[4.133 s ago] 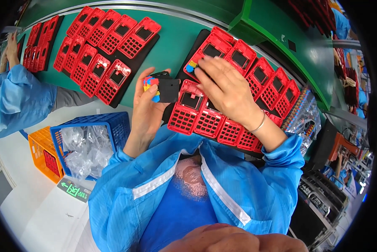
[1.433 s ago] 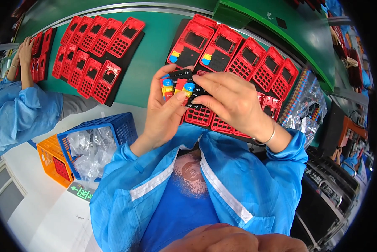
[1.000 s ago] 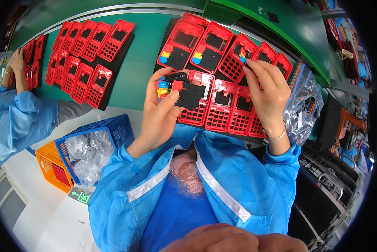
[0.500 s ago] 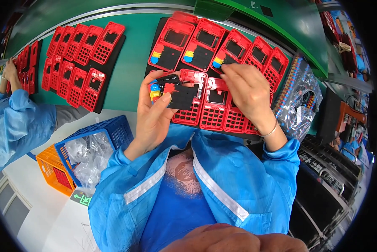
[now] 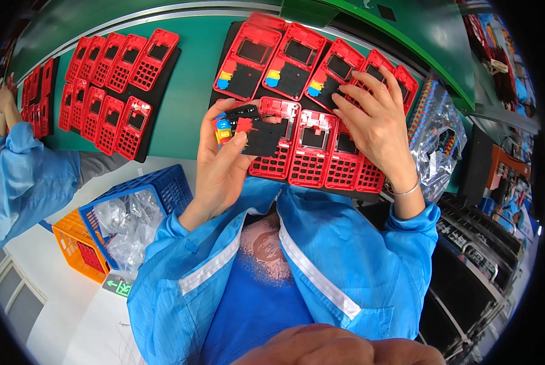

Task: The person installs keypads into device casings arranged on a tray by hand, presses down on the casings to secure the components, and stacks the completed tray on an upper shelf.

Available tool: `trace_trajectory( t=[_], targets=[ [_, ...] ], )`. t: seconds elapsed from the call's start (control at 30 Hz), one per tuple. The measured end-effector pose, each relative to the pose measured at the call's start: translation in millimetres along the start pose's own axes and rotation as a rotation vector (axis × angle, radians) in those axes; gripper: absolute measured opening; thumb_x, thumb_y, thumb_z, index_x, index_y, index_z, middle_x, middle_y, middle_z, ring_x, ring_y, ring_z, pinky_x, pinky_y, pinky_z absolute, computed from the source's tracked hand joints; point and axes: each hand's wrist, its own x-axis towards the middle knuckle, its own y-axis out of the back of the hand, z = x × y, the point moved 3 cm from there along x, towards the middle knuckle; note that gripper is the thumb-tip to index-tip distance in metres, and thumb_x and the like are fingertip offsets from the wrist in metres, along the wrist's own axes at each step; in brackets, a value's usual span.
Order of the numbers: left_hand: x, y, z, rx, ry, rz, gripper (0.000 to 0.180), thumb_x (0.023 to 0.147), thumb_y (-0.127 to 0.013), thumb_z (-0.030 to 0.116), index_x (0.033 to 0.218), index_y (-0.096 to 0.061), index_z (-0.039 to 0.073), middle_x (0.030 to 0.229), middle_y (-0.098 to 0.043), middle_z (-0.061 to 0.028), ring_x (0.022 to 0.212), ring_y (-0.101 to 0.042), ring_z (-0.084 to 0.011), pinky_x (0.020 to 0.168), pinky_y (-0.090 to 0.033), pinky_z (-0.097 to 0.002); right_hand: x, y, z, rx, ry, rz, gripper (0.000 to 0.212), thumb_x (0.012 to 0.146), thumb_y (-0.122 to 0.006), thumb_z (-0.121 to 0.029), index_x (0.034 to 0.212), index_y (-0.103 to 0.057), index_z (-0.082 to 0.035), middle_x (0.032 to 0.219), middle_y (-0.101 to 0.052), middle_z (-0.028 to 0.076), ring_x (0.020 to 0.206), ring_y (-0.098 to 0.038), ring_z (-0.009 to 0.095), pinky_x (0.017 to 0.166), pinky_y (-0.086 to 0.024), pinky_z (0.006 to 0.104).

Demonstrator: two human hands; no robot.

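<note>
My left hand (image 5: 216,173) grips a small stack of rubber keypads (image 5: 264,140), black sheets with red, yellow and blue keys along one side. The stack overlaps the near-left red phone housing (image 5: 273,167). Over the far row, my right hand (image 5: 379,125) is open with its fingers stretched out. Its fingertips lie at the edge of a keypad (image 5: 324,91) inside the third red housing (image 5: 340,61); whether they press on it I cannot tell. Two housings to its left, the first (image 5: 251,48) and second (image 5: 298,48), also have keypads in their lower halves.
A black tray (image 5: 222,61) carries the housings on a green table. Another tray of red housings (image 5: 129,67) lies left, near a co-worker's sleeve (image 5: 26,170). Blue crate (image 5: 175,185) and orange crate (image 5: 72,243) stand lower left. A plastic bag of keypads (image 5: 436,146) lies right.
My right hand has shifted slightly right and up, and its fingers have spread from a closed pose over the third housing. The left hand and its keypads stay in place.
</note>
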Motion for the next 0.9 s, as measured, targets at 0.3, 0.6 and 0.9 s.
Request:
trace_trajectory(
  t=[0.3, 0.6, 0.9],
  targets=[
    [-1, -4, 0, 0.012, 0.002, -0.003, 0.052, 0.104, -0.057, 0.009, 0.151, -0.034, 0.007, 0.144, -0.056, -0.0226, 0.129, -0.062, -0.0365, 0.106, -0.056, -0.0523, 20, -9, 1, 0.181, 0.087, 0.031, 0.024, 0.085, -0.077, -0.011, 0.106, -0.075, 0.000, 0.112, -0.072, 0.011, 0.111, -0.067, 0.030, 0.107, -0.050, 0.0471],
    [-2, 0, 0, 0.008, -0.005, 0.007, 0.051, 0.104, -0.057, 0.008, 0.150, -0.035, 0.007, 0.144, -0.055, -0.0224, 0.129, -0.061, -0.0371, 0.106, -0.055, -0.0517, 45, -38, -32, -0.157, 0.184, -0.039, 0.028, 0.088, -0.076, -0.022, 0.101, -0.074, 0.003, 0.099, -0.073, 0.013, 0.119, -0.065, 0.035, 0.118, -0.038, 0.0575],
    [-4, 3, 4, 0.011, -0.024, 0.033, 0.053, 0.104, -0.057, 0.009, 0.151, -0.034, 0.006, 0.144, -0.055, -0.0227, 0.130, -0.061, -0.0381, 0.107, -0.055, -0.0518, 59, -39, -16, 0.075, 0.193, 0.014, 0.019, 0.089, -0.073, -0.019, 0.093, -0.069, -0.001, 0.089, -0.065, 0.009, 0.089, -0.064, 0.028, 0.091, -0.049, 0.0428]
  ],
)
